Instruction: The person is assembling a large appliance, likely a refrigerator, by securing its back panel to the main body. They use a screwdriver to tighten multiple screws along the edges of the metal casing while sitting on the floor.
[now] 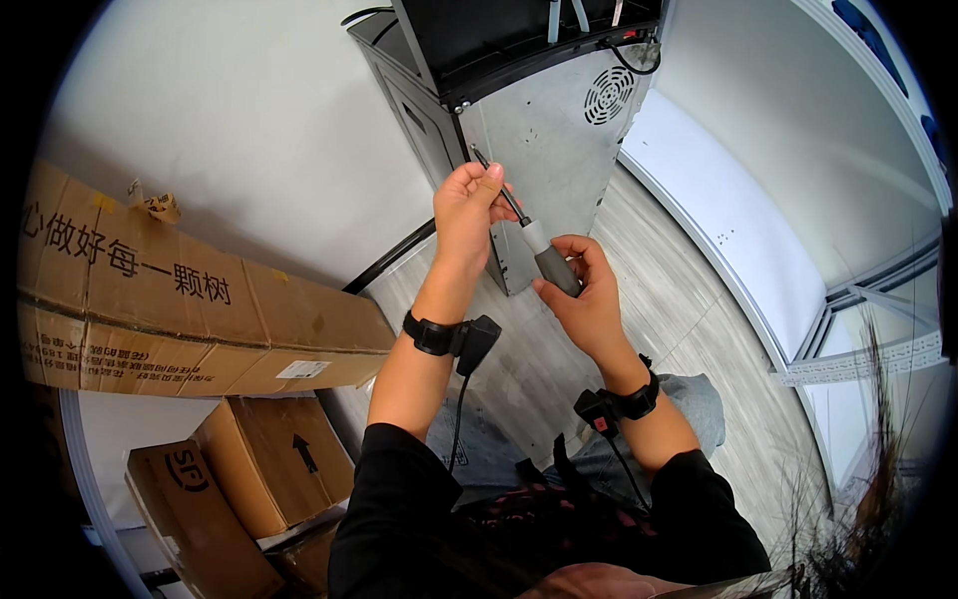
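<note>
A screwdriver (555,268) with a grey and white handle and a dark shaft slants up to the left between my hands. My left hand (463,208) is closed in a pinch around the shaft, below its tip. Lower and to the right, my right hand (587,304) has its fingers closed on the grey handle. Just beyond them stands a black cabinet-like machine (394,80) with a bare grey metal panel (539,150) facing me. The screwdriver's tip appears in front of the panel's left edge; whether it touches, I cannot tell.
A long cardboard box (259,324) lies at the left, above smaller cartons (284,474). A round vent (609,95) pierces the panel, with a black cable (639,70) beside it. White panels with a curved-looking frame (723,215) stand at the right, above wood-look flooring (689,290).
</note>
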Demonstrator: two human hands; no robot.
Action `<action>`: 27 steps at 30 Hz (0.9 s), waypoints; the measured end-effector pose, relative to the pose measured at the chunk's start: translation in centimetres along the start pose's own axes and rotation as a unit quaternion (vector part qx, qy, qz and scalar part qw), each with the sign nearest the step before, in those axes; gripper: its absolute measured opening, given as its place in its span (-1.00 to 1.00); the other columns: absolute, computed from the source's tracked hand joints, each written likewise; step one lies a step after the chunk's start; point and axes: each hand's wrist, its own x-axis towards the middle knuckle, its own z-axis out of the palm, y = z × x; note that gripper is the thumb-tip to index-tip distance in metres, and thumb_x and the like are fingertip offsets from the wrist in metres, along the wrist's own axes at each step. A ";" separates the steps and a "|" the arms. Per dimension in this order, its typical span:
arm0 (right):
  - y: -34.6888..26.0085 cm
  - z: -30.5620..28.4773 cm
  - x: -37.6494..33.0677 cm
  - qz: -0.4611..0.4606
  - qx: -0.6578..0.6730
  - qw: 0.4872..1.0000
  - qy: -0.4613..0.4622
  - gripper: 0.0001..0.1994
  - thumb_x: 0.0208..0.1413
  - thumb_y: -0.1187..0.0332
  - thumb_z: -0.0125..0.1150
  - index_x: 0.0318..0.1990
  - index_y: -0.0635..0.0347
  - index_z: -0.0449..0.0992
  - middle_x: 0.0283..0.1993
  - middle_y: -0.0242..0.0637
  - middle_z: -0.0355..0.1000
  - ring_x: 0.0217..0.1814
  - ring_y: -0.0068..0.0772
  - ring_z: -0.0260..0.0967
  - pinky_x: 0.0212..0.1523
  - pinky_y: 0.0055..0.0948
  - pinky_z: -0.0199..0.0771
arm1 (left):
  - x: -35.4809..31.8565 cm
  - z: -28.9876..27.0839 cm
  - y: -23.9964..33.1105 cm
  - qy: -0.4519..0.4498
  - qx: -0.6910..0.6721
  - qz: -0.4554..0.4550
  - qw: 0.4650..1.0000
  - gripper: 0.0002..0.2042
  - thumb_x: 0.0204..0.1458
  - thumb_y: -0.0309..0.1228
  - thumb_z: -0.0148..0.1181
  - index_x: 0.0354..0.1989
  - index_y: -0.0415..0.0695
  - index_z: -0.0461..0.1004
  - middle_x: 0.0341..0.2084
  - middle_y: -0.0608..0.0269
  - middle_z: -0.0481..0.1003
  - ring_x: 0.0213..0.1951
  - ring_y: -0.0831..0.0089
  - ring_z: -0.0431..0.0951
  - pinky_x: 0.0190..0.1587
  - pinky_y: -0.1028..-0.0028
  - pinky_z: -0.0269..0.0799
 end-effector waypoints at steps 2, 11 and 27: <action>-0.5 -0.1 0.0 0.040 0.055 0.998 -0.012 -0.56 -0.06 0.58 0.20 0.02 0.24 0.28 -0.15 -0.31 0.32 -0.32 -0.56 0.37 -0.62 -0.64 0.29 | -0.1 0.1 0.3 0.000 0.002 -0.001 1.000 -0.82 0.14 -0.35 0.07 -0.25 -0.23 0.42 -0.53 0.27 0.46 -0.54 0.50 0.51 -0.48 0.57 0.46; -1.1 -0.5 0.2 0.116 0.140 0.983 -0.027 -0.57 -0.05 0.60 0.19 0.03 0.23 0.29 -0.11 -0.30 0.32 -0.31 -0.60 0.37 -0.53 -0.64 0.30 | -0.5 0.7 0.9 -0.002 -0.030 -0.015 0.999 -0.81 0.17 -0.38 0.01 -0.17 -0.24 0.42 -0.51 0.28 0.47 -0.52 0.51 0.52 -0.44 0.55 0.48; -1.5 -1.1 0.4 0.171 0.238 0.954 -0.066 -0.54 -0.01 0.54 0.16 0.10 0.19 0.28 -0.13 -0.35 0.33 -0.34 -0.58 0.37 -0.59 -0.65 0.28 | -0.4 0.7 1.5 -0.004 0.005 -0.023 1.000 -0.75 0.20 -0.36 -0.04 -0.05 -0.25 0.39 -0.43 0.22 0.50 -0.47 0.47 0.54 -0.38 0.49 0.54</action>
